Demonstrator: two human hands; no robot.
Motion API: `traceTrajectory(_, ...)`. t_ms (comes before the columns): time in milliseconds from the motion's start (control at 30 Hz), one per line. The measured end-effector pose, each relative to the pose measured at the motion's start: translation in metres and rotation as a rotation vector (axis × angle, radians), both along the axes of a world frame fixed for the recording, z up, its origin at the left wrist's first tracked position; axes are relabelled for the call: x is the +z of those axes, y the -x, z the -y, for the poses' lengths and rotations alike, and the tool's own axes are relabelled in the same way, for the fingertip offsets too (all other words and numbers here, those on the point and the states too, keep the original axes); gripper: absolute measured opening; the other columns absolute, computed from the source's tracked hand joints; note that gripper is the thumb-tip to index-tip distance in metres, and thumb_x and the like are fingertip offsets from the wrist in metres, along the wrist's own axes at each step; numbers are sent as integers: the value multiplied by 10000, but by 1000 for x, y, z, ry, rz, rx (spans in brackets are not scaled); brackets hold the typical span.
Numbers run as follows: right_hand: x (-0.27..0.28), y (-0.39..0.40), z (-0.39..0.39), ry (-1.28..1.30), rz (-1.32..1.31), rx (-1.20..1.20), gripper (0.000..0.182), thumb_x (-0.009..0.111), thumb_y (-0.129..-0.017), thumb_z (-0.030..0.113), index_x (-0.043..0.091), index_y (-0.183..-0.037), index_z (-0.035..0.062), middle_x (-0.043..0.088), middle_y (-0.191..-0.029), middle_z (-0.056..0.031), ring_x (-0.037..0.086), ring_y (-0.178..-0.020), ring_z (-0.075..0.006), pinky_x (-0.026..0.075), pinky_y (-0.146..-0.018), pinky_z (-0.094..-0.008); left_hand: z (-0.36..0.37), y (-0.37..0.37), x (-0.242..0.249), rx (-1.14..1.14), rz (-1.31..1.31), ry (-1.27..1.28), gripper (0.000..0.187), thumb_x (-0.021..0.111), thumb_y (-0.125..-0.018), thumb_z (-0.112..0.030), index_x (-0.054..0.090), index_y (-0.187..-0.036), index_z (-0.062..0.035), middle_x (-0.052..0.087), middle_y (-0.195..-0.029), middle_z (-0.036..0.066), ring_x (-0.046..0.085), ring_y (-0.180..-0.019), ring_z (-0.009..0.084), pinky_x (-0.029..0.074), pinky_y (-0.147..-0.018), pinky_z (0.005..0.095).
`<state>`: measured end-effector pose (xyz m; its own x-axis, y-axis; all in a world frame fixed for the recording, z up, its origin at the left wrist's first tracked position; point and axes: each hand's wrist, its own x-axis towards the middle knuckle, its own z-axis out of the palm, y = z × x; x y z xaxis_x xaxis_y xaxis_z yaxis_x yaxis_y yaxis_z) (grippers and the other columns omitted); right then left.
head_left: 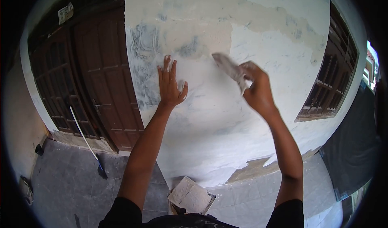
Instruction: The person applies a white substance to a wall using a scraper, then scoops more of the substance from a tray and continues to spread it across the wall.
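Observation:
My left hand [171,84] lies against the wall [218,115] with its fingers spread and whitish smears on the fingertips. In my right hand [256,86] is a putty-smeared scraper [230,67], gripped at its near end, with its far end pointing up and left toward the wall. The wall is white with beige patches along the top and bluish-grey patches at the left. Whether the scraper touches the wall cannot be made out.
A square container [192,196] with pale putty stands on the grey tiled floor [76,179] below. At the left are a brown door [107,74] and a broom [84,137]. A barred window [333,72] and dark sheet [351,135] are at the right.

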<state>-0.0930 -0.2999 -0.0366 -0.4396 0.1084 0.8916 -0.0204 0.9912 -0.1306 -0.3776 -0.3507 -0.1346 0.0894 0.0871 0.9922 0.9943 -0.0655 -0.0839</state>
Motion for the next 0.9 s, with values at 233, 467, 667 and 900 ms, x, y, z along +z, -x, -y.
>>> traceTrajectory(233, 39, -4, -35, 260, 8, 92, 199, 608, -881, 42, 630, -1034, -83, 643, -918, -116, 654, -856, -211, 504, -718, -314, -21, -22, 15, -16, -44, -6, 758, 548, -800, -283, 282, -1442, 19, 234, -1516, 270, 213, -1420, 429, 153, -1091, 649)
traceTrajectory(467, 45, 1, -47, 231, -88, 115, 209, 598, -839, -34, 642, -1041, -60, 646, -930, -131, 646, -868, -253, 500, -745, -300, -27, -20, 10, 53, -43, -66, 787, 561, -786, -282, 259, -1458, -4, 243, -1511, 275, 239, -1408, 439, 208, -1079, 644)
traceTrajectory(667, 47, 17, -63, -469, -251, -177, 556, 623, -589, -124, 619, -1134, -13, 578, -1102, -176, 598, -960, -343, 527, -780, -392, -28, -22, 9, 33, -14, -74, 815, 563, -773, -252, 217, -1478, -35, 245, -1505, 285, 218, -1411, 454, 149, -1088, 653)
traceTrajectory(900, 47, 56, -71, -931, -221, -294, 340, 593, -692, 46, 647, -1018, -38, 563, -1030, -140, 560, -968, -301, 502, -794, -376, -28, -24, 9, 39, -3, -88, 833, 582, -745, -214, 226, -1480, -47, 258, -1498, 289, 224, -1409, 455, 152, -1085, 653)
